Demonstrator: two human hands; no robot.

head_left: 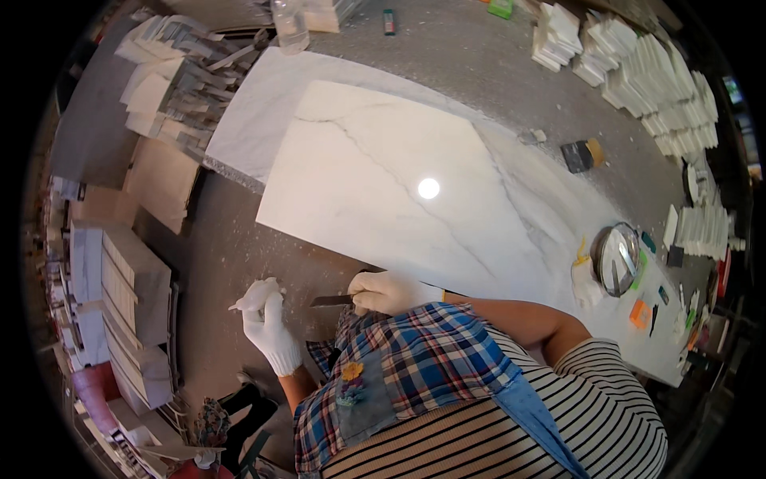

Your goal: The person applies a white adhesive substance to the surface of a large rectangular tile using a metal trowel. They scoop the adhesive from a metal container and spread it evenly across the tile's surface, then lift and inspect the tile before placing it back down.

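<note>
Both hands wear white gloves. My right hand (388, 293) is closed round a dark flat blade (330, 301), perhaps a scraper; its handle is hidden in the fist. The blade points left, toward my left hand (271, 327). That hand is apart from the blade, with its fingers curled round a small pale thing (255, 295) that I cannot make out against the glove. Beyond my hands lies a white marble-patterned slab (375, 176) with grey veins and a bright light reflected in it. It rests on a larger marbled surface (255, 104).
Stacks of white tile pieces (666, 80) stand at the far right, and more stone strips (179, 88) at the far left. On the right are a round metal bowl (618, 259), an orange box (640, 313) and a black block (576, 157). Boxed slabs (136, 311) stand left.
</note>
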